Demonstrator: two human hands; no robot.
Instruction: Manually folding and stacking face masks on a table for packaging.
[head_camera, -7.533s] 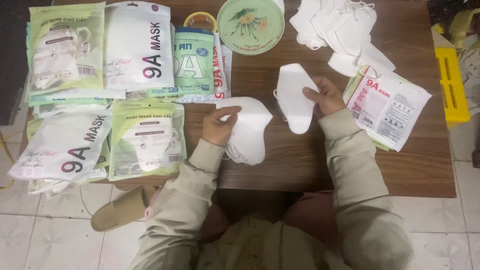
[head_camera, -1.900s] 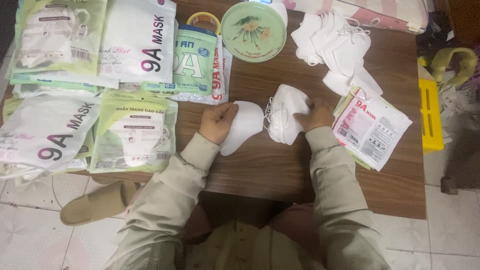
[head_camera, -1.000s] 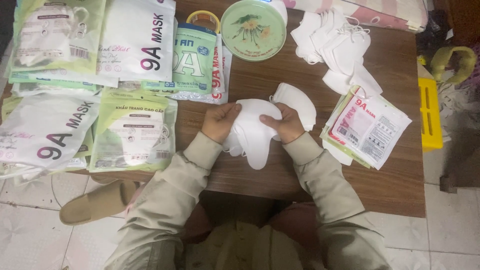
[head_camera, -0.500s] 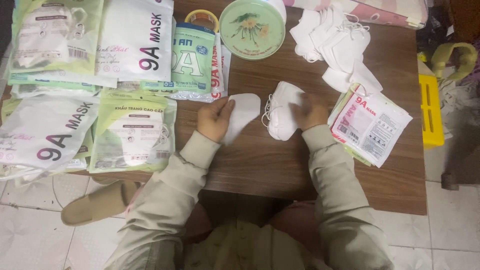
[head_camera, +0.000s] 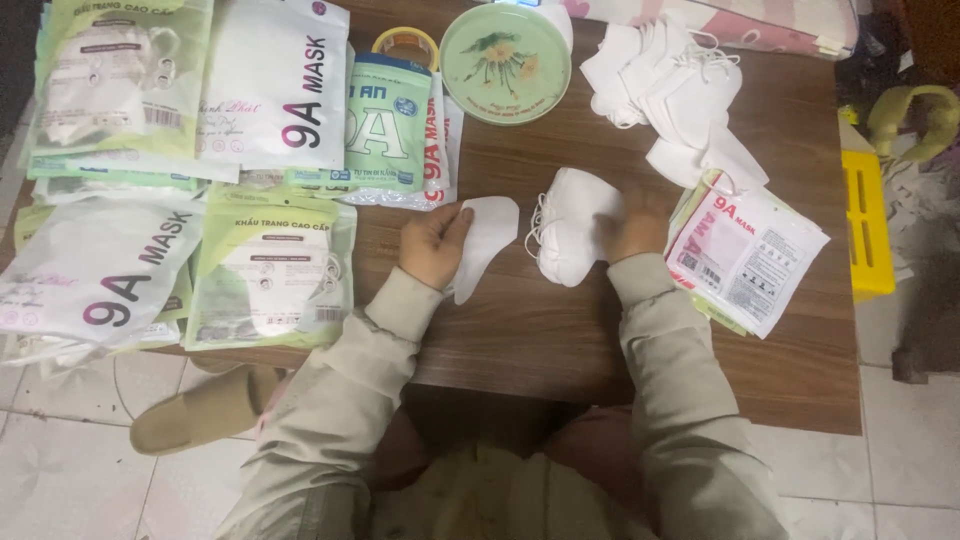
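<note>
Brown wood grain is showing across a low table standing on pale floor tiles, with the person sitting at its near edge. Flat mask packages are covering the left third: a green-and-white pouch lying at the far corner, a white pouch with dark lettering lying beside it, a teal-and-green packet overlapping that one, and two more pouches hanging partly over the left edge. A round green tin lid with a flower design is sitting at the far side, next to a roll of tape. Loose white masks are piling up at the far right, and a stack of white packets with pink lettering is resting just beside the right hand.

The left hand is pinching a single folded white mask with fingers closed on its edge. The right hand is pressing on a small bundle of white masks; it is blurred, so I cannot tell whether its fingers are closing around the bundle. Bare wood is lying open between the sleeves and toward the near right corner. A tan slipper is showing under the table edge, and a yellow crate is being cut off at the right.
</note>
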